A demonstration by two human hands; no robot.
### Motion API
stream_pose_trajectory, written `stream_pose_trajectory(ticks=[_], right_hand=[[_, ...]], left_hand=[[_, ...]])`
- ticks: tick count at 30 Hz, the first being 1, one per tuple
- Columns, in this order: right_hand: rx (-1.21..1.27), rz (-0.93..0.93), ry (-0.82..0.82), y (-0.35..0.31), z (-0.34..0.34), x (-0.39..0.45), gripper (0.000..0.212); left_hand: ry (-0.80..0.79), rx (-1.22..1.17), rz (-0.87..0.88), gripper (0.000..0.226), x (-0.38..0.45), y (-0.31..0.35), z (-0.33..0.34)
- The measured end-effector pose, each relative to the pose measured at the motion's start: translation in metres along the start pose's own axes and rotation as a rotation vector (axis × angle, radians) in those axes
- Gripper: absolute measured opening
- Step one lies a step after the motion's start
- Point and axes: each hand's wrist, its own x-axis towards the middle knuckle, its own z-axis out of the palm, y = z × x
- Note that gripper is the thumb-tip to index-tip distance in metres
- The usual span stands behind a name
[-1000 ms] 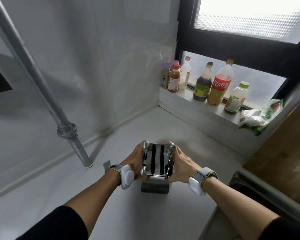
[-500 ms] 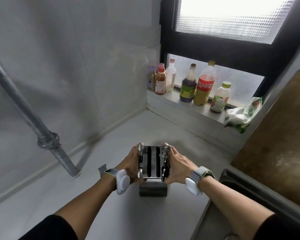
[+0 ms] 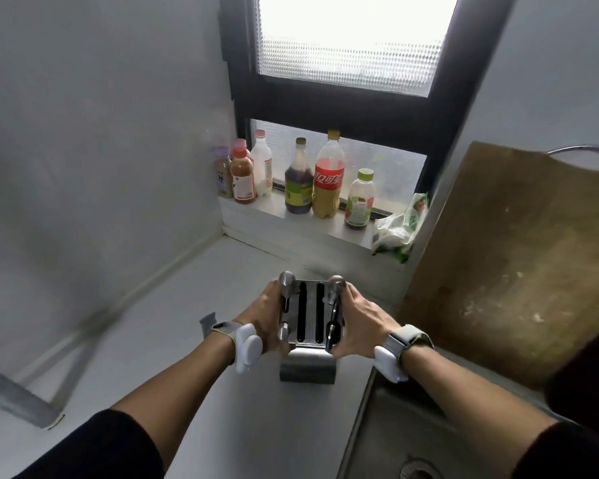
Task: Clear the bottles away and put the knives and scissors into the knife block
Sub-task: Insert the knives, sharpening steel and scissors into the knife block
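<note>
A steel knife block [image 3: 308,366] stands on the grey counter [image 3: 173,340], its slotted top facing me. Steel knife handles [image 3: 287,281] stick up at its left side and the scissors [image 3: 333,323] sit in a right slot. My left hand [image 3: 261,319] grips the block's left side and my right hand [image 3: 358,318] grips its right side. Several bottles [image 3: 328,174] stand in a row on the window sill [image 3: 305,219] beyond, among them a red-labelled cola bottle and a dark sauce bottle [image 3: 298,178].
A worn wooden cutting board [image 3: 519,257] leans against the right wall. A steel sink [image 3: 415,440] lies at lower right. A plastic bag [image 3: 400,229] rests at the sill's right end. A metal pipe [image 3: 11,399] meets the counter at lower left.
The view has swung to the right: the pipe slid toward the left edge and the cutting board and sink came further into view. Both hands keep their hold on the knife block.
</note>
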Motion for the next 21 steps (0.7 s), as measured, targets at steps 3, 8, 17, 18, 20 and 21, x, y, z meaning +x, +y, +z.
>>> stream_pose_trajectory(ticks=[3, 8, 17, 18, 20, 21], right_hand=[[0.004, 0.059, 0.027, 0.025, -0.01, -0.002, 0.125], [0.055, 0.121, 0.084, 0.064, -0.023, -0.001, 0.114], [0.12, 0.262, 0.139, 0.102, -0.026, 0.005, 0.097], [0.111, 0.264, 0.135, 0.101, -0.028, 0.005, 0.094], [0.127, 0.295, 0.126, 0.101, -0.027, 0.006, 0.091], [0.134, 0.305, 0.139, 0.105, -0.024, 0.008, 0.09]], left_hand=[[-0.007, -0.011, 0.038, 0.102, 0.03, 0.018, 0.009], [-0.065, 0.116, 0.125, 0.087, 0.078, 0.039, 0.021], [-0.195, 0.129, 0.226, 0.094, 0.15, 0.034, 0.045], [-0.2, 0.129, 0.238, 0.091, 0.154, 0.034, 0.046], [-0.199, 0.119, 0.243, 0.089, 0.159, 0.031, 0.048], [-0.203, 0.115, 0.264, 0.088, 0.165, 0.026, 0.053]])
